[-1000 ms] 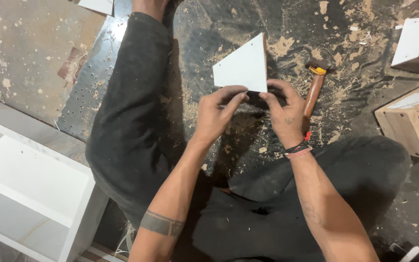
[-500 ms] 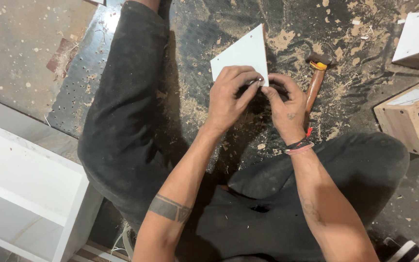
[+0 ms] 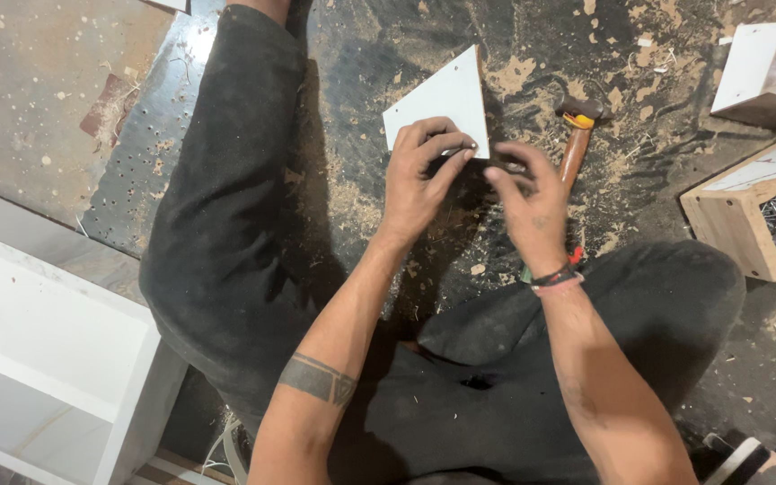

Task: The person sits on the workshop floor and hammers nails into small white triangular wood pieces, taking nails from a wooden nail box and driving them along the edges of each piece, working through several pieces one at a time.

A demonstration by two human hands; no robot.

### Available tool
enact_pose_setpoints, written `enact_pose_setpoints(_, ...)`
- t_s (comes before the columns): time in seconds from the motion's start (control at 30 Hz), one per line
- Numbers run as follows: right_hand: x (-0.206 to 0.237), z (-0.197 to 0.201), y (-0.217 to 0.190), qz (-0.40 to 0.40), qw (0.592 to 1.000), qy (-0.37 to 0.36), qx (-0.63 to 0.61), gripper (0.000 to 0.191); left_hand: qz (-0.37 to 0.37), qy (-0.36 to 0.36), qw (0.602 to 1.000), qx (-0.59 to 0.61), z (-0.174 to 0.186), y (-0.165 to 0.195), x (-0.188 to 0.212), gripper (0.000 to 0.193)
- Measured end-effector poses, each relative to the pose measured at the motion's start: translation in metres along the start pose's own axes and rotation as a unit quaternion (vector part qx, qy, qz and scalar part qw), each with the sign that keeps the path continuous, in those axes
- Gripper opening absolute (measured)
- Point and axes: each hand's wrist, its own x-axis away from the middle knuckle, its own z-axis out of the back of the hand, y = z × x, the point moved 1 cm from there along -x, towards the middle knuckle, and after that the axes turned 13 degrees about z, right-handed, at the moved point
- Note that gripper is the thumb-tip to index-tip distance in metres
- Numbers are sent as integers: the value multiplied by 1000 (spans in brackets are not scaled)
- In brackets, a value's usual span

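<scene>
Head view looks down on a dark, sawdust-strewn floor (image 3: pixel 693 377) where a person sits with legs in black trousers (image 3: pixel 217 233) spread to either side. Taking the white panel (image 3: pixel 442 103) as the landmark: it lies flat on the floor between the legs, a four-sided piece whose long axis runs from its near left corner up to a pointed far right corner. Far down and left of it stands a white shelf unit (image 3: pixel 56 359). Well to its right sits a wooden box (image 3: pixel 729 220) of nails, with a white-faced block (image 3: pixel 761 72) beyond that. Just right of the panel lies a hammer (image 3: pixel 575 144), head away from the person, handle running back under the right wrist.

The left hand (image 3: pixel 419 175) rests on the panel's near edge, fingers curled down onto it, thumb and forefinger pinched at the near right corner, possibly on a small nail, though that is too fine to make out. The right hand (image 3: pixel 532 202) hovers just beside that same corner, off the panel, fingers loosely bent and holding nothing visible. The left hand is therefore the nearer one; the panel lies ahead and left of the right hand.
</scene>
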Motion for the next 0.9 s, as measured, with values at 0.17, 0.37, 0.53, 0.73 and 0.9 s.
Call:
enact_pose_setpoints(0.17,34,30,31,122,879,64,456,66,5,9,1000,0,1,0,3,13)
enact_pose_setpoints(0.37,35,43,76,-223,973,63,14,43,-49,2,998,-38,7,9,-1,14)
enact_pose_setpoints(0.53,62,55,16,-219,953,66,-197,51,-85,7,995,-52,13,15,0,15)
enact_pose_setpoints(0.73,87,69,-75,-125,989,-23,-77,58,-82,1,995,-55,16,21,0,15)
enact_pose_setpoints(0.9,87,64,-103,-18,989,-64,134,54,-72,-4,996,-49,14,19,-2,16)
